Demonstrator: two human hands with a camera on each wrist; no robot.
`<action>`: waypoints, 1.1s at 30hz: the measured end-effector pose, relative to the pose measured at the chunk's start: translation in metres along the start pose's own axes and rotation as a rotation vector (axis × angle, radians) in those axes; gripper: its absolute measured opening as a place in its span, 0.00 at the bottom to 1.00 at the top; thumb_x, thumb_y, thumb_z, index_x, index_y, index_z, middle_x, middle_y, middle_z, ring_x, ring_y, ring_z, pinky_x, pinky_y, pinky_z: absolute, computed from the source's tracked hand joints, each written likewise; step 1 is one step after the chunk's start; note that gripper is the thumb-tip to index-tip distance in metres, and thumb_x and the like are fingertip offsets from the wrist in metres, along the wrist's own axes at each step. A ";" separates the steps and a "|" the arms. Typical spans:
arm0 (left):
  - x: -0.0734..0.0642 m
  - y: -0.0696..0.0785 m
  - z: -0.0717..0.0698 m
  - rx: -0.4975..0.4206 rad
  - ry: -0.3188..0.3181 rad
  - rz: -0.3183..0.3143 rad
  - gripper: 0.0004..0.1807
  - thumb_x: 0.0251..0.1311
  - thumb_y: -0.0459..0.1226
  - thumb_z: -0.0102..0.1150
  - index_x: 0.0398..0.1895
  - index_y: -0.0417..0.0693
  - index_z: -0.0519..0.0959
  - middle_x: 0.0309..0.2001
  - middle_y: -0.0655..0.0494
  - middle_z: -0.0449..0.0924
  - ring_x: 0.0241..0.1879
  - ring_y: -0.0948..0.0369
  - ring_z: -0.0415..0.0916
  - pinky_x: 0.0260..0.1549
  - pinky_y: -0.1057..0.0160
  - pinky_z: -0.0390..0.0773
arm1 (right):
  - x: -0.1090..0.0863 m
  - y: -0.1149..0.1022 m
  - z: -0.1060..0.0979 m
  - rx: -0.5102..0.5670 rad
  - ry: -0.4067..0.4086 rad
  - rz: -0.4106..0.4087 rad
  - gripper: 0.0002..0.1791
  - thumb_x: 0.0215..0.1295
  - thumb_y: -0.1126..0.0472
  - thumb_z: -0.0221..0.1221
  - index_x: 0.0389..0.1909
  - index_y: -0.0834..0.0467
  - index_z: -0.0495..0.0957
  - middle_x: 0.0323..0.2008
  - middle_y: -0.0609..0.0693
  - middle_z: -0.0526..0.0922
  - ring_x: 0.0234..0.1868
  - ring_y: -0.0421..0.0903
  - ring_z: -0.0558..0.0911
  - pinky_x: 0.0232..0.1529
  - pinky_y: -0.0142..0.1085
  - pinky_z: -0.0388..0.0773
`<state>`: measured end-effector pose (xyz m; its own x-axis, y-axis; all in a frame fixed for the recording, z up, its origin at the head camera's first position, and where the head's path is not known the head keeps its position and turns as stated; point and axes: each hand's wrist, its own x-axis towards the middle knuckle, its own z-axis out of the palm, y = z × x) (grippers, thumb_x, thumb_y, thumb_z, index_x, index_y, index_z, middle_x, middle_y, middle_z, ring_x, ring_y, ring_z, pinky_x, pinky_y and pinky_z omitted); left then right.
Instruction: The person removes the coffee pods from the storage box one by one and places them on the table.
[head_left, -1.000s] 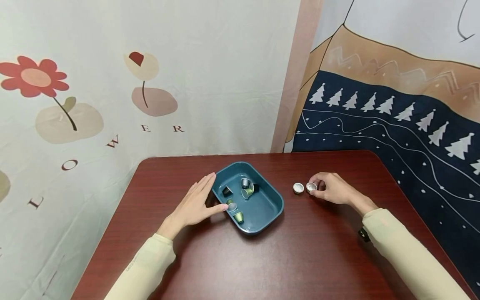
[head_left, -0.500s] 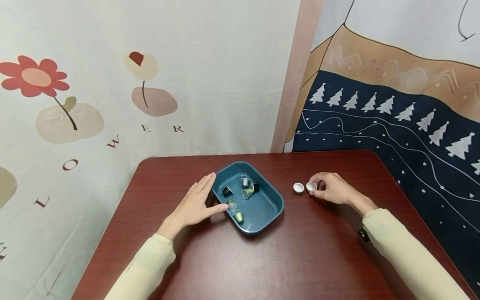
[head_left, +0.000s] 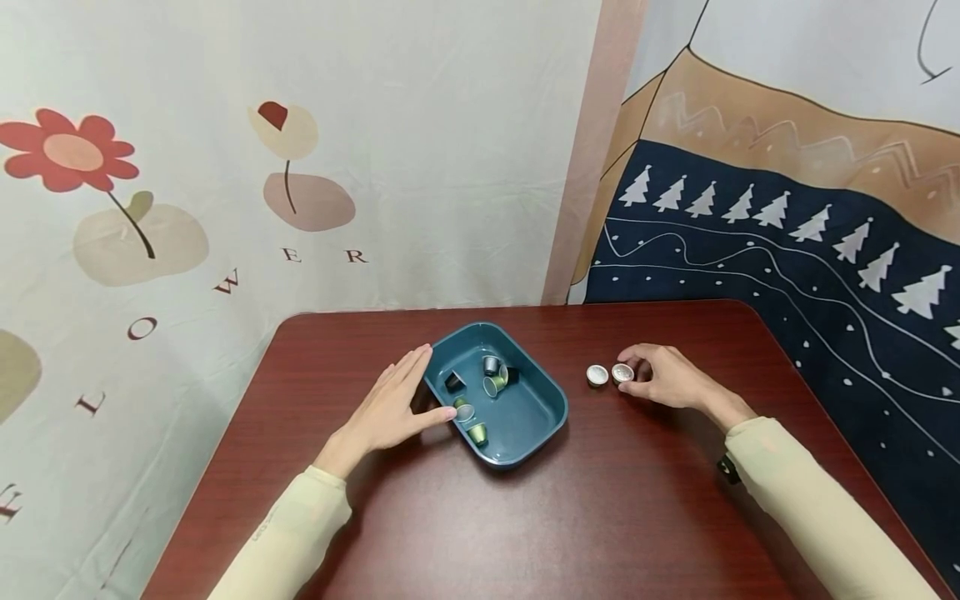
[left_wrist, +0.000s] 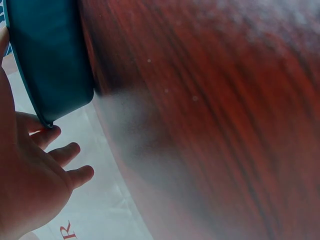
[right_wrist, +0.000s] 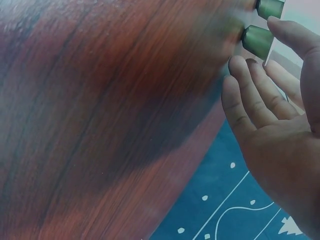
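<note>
A blue tray stands mid-table with several coffee capsules inside, green ones such as the green capsule and darker ones. My left hand lies along its left side, fingers extended, thumb reaching over the rim. In the left wrist view, fingers of that left hand are against the tray's edge. Right of the tray, two capsules stand lid up. My right hand has thumb and fingertips at the rim of the right-hand capsule, pinching its green body. The other capsule stands just left.
The dark red-brown table reaches back to a pale printed curtain and a navy cloth with white trees. A black watch-like band shows at the right sleeve.
The right hand's index finger sits slightly farther from the capsule's lid than before. The left hand, tray and capsules keep their places. The curtain at the far left has shifted a little.
</note>
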<state>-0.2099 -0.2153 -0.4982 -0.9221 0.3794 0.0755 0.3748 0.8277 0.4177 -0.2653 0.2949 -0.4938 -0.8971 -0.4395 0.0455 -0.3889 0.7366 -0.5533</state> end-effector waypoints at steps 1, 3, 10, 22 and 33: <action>0.000 0.000 0.000 0.001 0.001 0.000 0.65 0.70 0.72 0.65 0.95 0.44 0.49 0.94 0.43 0.50 0.93 0.40 0.50 0.89 0.28 0.52 | 0.000 0.000 0.000 -0.002 0.001 0.002 0.25 0.66 0.60 0.80 0.61 0.61 0.86 0.43 0.49 0.92 0.39 0.40 0.85 0.43 0.32 0.83; 0.000 -0.001 0.001 0.002 0.002 0.000 0.65 0.70 0.72 0.65 0.95 0.44 0.49 0.94 0.42 0.50 0.93 0.40 0.50 0.89 0.27 0.52 | -0.001 0.001 0.000 -0.011 0.004 0.002 0.26 0.67 0.59 0.80 0.62 0.62 0.85 0.44 0.50 0.92 0.42 0.41 0.87 0.46 0.35 0.84; 0.000 0.000 0.000 0.001 0.001 0.000 0.66 0.70 0.72 0.65 0.94 0.43 0.49 0.94 0.42 0.50 0.93 0.40 0.51 0.89 0.28 0.52 | -0.003 -0.001 -0.001 -0.035 0.014 -0.002 0.30 0.67 0.56 0.79 0.66 0.62 0.84 0.52 0.55 0.91 0.53 0.51 0.88 0.58 0.51 0.86; 0.000 0.001 -0.001 -0.007 0.002 0.001 0.66 0.70 0.72 0.65 0.95 0.44 0.49 0.94 0.43 0.50 0.93 0.40 0.51 0.89 0.28 0.52 | -0.007 -0.001 -0.006 -0.020 -0.020 0.035 0.46 0.67 0.47 0.79 0.80 0.62 0.73 0.71 0.63 0.85 0.72 0.63 0.82 0.78 0.68 0.74; -0.001 0.001 0.000 -0.004 0.004 0.000 0.65 0.70 0.72 0.65 0.95 0.44 0.49 0.94 0.42 0.50 0.93 0.40 0.51 0.89 0.28 0.52 | -0.009 -0.003 -0.014 -0.021 -0.050 0.093 0.56 0.69 0.38 0.76 0.89 0.57 0.62 0.86 0.64 0.67 0.86 0.67 0.67 0.86 0.72 0.62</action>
<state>-0.2084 -0.2151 -0.4976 -0.9225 0.3779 0.0790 0.3744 0.8258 0.4217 -0.2589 0.3041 -0.4806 -0.9181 -0.3936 -0.0471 -0.3093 0.7856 -0.5359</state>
